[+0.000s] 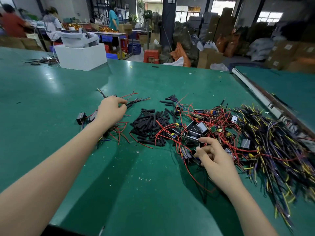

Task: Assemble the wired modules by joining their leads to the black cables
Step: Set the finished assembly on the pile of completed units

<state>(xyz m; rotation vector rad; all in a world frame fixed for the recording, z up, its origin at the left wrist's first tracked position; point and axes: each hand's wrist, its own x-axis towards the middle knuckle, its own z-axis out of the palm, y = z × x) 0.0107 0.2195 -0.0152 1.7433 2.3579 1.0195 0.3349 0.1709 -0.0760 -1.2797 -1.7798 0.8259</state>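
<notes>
My left hand [111, 111] reaches to the far left and pinches a black cable [134, 102] whose bared coloured ends point right. Under and beside that hand lie several joined modules with red leads [81, 118]. My right hand [215, 159] sits at the near edge of a tangled heap of black box modules with red leads [196, 132], its fingers curled on one module [188, 155]. A pile of short black sleeve tubes [150, 123] lies between the two hands. A large bundle of black cables with yellow and blue ends [272, 142] spreads on the right.
The green table [153, 184] carries a white box [81, 56] at the back left, with a small wire bundle [42, 60] beside it. A white rail [255, 89] marks the right table joint. People work at tables far behind.
</notes>
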